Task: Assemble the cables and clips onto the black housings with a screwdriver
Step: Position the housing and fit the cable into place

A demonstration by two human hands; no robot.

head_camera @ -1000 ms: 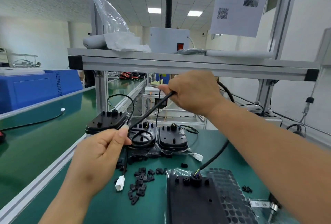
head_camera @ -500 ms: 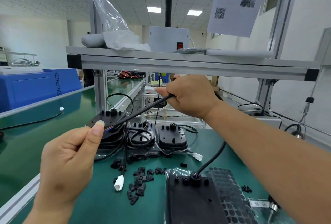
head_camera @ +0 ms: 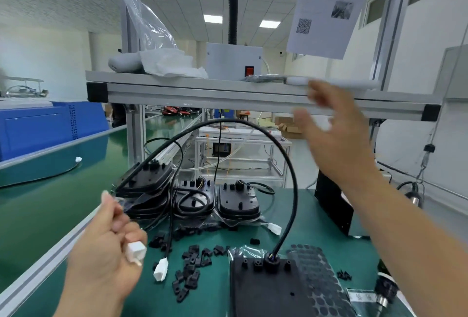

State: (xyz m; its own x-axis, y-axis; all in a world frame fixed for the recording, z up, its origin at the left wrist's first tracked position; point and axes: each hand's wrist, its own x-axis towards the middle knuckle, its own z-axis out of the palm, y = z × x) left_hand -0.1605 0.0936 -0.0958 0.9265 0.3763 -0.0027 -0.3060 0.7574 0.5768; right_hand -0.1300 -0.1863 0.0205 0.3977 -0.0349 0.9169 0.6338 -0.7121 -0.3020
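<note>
One grip only: your left hand pinches connector, right hand open; cable may snag housings at 11 o'clock.

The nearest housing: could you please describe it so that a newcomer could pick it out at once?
On the green mat, right of the scattered black clips, a flat black housing lies closest to the camera. Unlike the housings in the row behind, it alone has a thick cable arching up from its far edge.

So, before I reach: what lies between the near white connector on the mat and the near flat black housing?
Scattered small black plastic clips, in head view.
</note>
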